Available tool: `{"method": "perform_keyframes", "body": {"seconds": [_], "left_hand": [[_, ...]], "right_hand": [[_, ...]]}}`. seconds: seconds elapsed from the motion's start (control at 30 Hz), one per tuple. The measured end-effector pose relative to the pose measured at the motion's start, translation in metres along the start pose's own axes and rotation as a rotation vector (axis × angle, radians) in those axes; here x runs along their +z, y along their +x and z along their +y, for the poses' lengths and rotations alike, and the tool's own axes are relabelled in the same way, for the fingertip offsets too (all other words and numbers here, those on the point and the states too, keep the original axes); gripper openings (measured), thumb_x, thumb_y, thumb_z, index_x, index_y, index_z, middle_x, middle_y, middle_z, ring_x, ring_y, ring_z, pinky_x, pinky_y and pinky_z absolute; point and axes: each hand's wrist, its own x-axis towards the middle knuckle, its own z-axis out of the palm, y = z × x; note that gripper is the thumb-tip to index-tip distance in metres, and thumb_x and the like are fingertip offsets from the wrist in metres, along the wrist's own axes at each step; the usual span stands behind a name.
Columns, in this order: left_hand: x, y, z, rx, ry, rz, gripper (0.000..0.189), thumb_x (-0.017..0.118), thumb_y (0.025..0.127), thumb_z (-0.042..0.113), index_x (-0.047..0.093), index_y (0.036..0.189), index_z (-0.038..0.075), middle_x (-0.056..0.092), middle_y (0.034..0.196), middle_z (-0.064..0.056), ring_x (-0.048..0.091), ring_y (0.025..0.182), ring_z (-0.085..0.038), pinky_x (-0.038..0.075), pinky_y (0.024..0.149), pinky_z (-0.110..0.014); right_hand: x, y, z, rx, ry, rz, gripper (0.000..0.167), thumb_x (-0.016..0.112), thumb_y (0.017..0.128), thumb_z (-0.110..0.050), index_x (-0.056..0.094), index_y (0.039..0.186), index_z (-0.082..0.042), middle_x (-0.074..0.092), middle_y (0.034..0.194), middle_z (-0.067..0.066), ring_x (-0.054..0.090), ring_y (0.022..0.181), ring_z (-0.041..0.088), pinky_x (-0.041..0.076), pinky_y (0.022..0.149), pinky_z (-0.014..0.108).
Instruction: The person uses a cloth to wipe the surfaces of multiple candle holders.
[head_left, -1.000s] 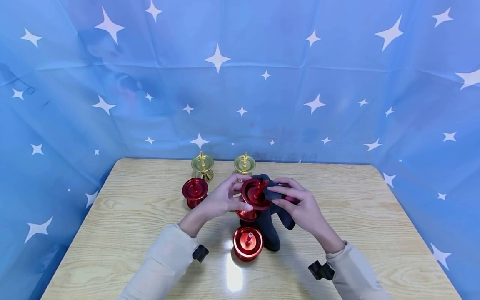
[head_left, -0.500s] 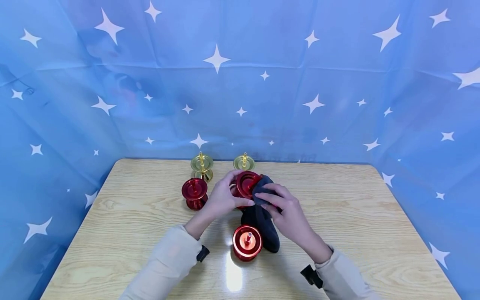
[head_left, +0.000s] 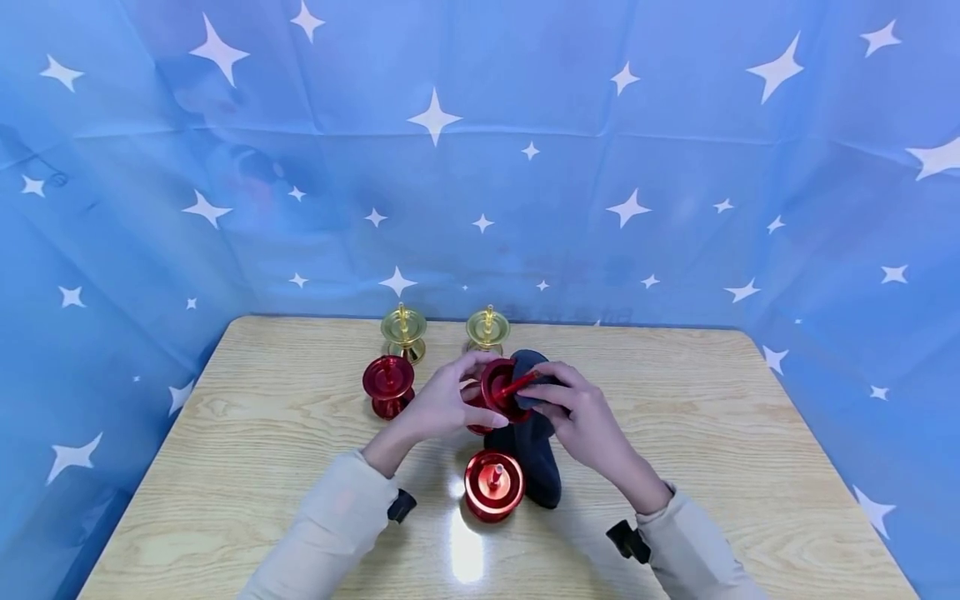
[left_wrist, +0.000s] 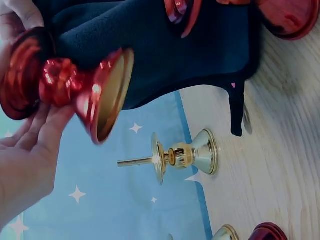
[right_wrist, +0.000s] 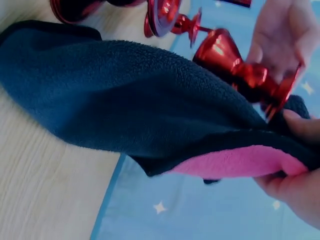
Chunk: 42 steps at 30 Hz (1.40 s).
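Observation:
My left hand (head_left: 442, 404) holds a red metallic candle holder (left_wrist: 60, 82) round its stem and dish, lifted and tilted to the right. Its hollow flared base shows in the left wrist view. Between the thumb and fingers of my right hand (head_left: 588, 425) is a dark navy cloth (right_wrist: 125, 95) with a pink underside (right_wrist: 240, 162). A fold of the cloth lies against the inside of the dish, beside the spike (head_left: 519, 385). The rest of the cloth hangs down toward the table.
Another red candle holder (head_left: 495, 492) stands in front of the hands, close to the cloth. A further red one (head_left: 388, 383) stands left of my left hand. Two gold candle holders (head_left: 405, 329) stand near the table's (head_left: 240, 450) back edge, before a blue starred curtain (head_left: 360, 167).
My right hand has shifted left and brought the cloth fold further over the dish. The held candle holder rose away, then came back and turned, showing its spike again.

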Motion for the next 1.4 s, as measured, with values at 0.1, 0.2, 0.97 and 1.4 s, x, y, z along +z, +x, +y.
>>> {"method": "perform_keyframes", "body": {"seconds": [0.1,0.2,0.97,1.4], "left_hand": [[0.0,-0.001,0.0,-0.017,-0.04,0.0,0.068,0.076,0.07,-0.002,0.042,0.129,-0.001,0.049,0.121,-0.015,0.049,0.109,-0.025,0.047,0.088,-0.029],[0.001,-0.001,0.001,-0.038,-0.071,0.032,0.069,0.076,0.071,0.0,0.04,0.13,0.002,0.048,0.122,-0.015,0.051,0.11,-0.025,0.048,0.086,-0.031],[-0.001,-0.003,-0.001,-0.053,-0.161,0.171,0.048,0.064,0.086,0.013,0.042,0.127,0.003,0.055,0.122,-0.017,0.05,0.114,-0.027,0.044,0.092,-0.038],[0.002,0.002,0.004,-0.083,-0.085,0.186,0.071,0.077,0.07,0.0,0.043,0.132,0.006,0.049,0.122,-0.012,0.051,0.112,-0.025,0.045,0.091,-0.031]], "right_hand": [[-0.003,0.001,0.004,0.058,0.051,0.047,0.025,0.069,0.071,0.014,0.07,0.091,-0.001,0.06,0.104,0.013,0.06,0.092,0.026,0.054,0.067,0.032],[-0.003,-0.002,0.006,0.134,0.107,0.078,0.029,0.07,0.072,0.011,0.07,0.097,-0.003,0.06,0.106,0.012,0.06,0.091,0.024,0.052,0.065,0.027],[0.001,-0.013,-0.005,0.262,0.243,0.209,0.03,0.067,0.078,0.006,0.068,0.106,-0.003,0.058,0.113,0.012,0.054,0.091,0.012,0.044,0.058,0.017],[0.0,-0.011,-0.001,0.201,0.247,0.129,0.032,0.066,0.076,0.012,0.068,0.104,-0.004,0.059,0.112,0.011,0.055,0.076,0.013,0.041,0.05,0.021]]}}
